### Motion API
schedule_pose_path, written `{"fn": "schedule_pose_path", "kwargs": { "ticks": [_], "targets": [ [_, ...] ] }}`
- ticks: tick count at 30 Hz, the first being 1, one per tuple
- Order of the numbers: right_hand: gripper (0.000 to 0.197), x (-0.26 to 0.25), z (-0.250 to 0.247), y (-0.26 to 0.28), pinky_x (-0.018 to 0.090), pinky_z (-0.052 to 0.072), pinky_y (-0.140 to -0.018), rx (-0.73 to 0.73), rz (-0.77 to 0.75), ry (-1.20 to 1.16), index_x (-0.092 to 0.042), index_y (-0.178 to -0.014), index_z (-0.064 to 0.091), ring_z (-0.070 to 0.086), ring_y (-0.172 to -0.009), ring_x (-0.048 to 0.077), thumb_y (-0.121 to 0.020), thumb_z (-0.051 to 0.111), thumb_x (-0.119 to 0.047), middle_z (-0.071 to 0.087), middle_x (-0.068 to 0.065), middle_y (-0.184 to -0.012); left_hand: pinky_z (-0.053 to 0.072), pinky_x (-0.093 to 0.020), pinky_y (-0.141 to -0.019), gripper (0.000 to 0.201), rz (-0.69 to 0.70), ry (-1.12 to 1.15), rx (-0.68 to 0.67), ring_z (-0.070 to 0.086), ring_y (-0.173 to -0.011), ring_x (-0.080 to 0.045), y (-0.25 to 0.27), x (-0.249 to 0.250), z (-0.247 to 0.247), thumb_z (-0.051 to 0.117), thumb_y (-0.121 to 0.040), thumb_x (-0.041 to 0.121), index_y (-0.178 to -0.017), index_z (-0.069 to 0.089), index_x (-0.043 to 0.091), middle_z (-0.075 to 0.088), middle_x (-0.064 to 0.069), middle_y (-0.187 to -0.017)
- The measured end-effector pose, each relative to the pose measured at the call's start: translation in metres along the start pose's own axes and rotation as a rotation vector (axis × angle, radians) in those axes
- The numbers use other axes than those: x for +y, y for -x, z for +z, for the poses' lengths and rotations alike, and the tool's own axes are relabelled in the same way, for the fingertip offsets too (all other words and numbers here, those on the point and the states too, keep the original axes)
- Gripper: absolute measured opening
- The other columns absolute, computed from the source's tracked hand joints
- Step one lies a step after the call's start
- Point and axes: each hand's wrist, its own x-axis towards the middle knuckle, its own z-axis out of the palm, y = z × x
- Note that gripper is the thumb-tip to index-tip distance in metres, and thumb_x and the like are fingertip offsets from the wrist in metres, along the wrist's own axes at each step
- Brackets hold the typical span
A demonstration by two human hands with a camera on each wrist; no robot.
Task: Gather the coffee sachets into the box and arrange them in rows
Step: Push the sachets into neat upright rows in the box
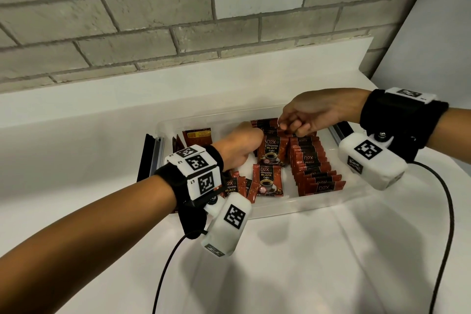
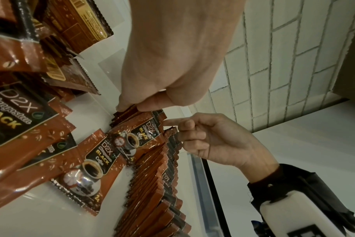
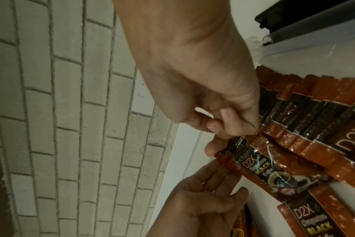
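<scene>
1. The fingers (image 2: 130, 102) of the left hand (image 1: 238, 146) are curled, thumb and fingertips pinching the top edge of a small bunch of coffee sachets (image 1: 272, 146) at the far end of the box.
2. The right hand (image 1: 313, 115) is curled too, its thumb and forefinger pinching the upper right corner of the same bunch; the other fingers (image 2: 191, 137) fold in against the palm.
3. The box (image 1: 300, 205) is a shallow clear plastic tray with low walls and rounded corners, standing on a smooth white counter (image 1: 331, 262).
4. Along its right side a row of sachets (image 1: 314, 169) stands on edge, packed close and overlapping like shingles, the near end just inside the front wall.
5. Loose sachets (image 1: 267, 181) lie flat in the middle, with bare white floor showing around them; more lean at the left end (image 1: 197, 136).
6. The sachets are glossy red-brown foil with serrated ends and black label panels.
7. A rough grey brick wall (image 1: 178, 20) stands behind the counter's raised back lip; open counter lies in front of the box.
</scene>
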Motion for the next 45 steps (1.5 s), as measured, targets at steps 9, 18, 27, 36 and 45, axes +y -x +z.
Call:
{"fn": "schedule_pose_path", "kwargs": {
  "ticks": [9,18,27,36,45],
  "targets": [
    [0.019,-0.001,0.0,0.013,0.014,0.028,-0.032,-0.06,0.022,0.077,-0.01,-0.081,0.04,0.034,-0.034,0.006,-0.098,0.032,-0.006,0.053,-0.001,-0.046,0.029,-0.024,-0.066,0.033,-0.117,0.047,0.027,0.027,-0.06,-0.01,0.0,0.0,-0.005,0.03,-0.088,-0.012,-0.069,0.042,0.012,0.032,-0.001,-0.063],
    [0.018,0.002,-0.007,0.013,0.015,0.027,-0.034,-0.052,0.021,0.122,-0.007,-0.08,0.046,0.033,-0.041,0.007,-0.096,0.038,-0.006,0.055,0.003,-0.058,0.033,-0.023,-0.067,0.04,-0.116,0.127,-0.003,0.033,-0.061,-0.011,0.004,-0.004,0.0,0.03,-0.085,-0.017,-0.093,0.049,0.017,0.037,-0.003,-0.063],
    [0.016,0.0,-0.004,0.008,0.015,0.028,-0.034,-0.043,0.013,0.112,-0.01,-0.082,0.043,0.033,-0.042,0.007,-0.097,0.038,-0.006,0.057,0.005,-0.063,0.027,-0.022,-0.059,0.038,-0.107,0.11,-0.032,0.034,-0.063,-0.01,0.004,-0.005,0.002,0.031,-0.088,-0.013,-0.064,0.041,0.015,0.04,-0.001,-0.065],
    [0.019,-0.003,0.005,0.01,0.014,0.027,-0.033,-0.074,0.022,0.074,-0.009,-0.081,0.043,0.033,-0.038,0.006,-0.097,0.033,-0.006,0.054,0.002,-0.054,0.032,-0.02,-0.059,0.037,-0.098,0.148,-0.037,0.041,-0.062,-0.01,0.003,-0.005,0.0,0.029,-0.087,-0.014,-0.068,0.045,0.014,0.045,-0.001,-0.064],
    [0.02,-0.001,0.005,0.014,0.015,0.026,-0.035,-0.092,0.008,0.051,-0.008,-0.08,0.043,0.034,-0.039,0.005,-0.098,0.034,-0.007,0.053,0.001,-0.053,0.029,-0.02,-0.055,0.038,-0.114,0.16,-0.022,0.039,-0.062,-0.01,0.0,-0.007,0.002,0.029,-0.086,-0.016,-0.066,0.042,0.013,0.043,-0.001,-0.064]
  ]
}}
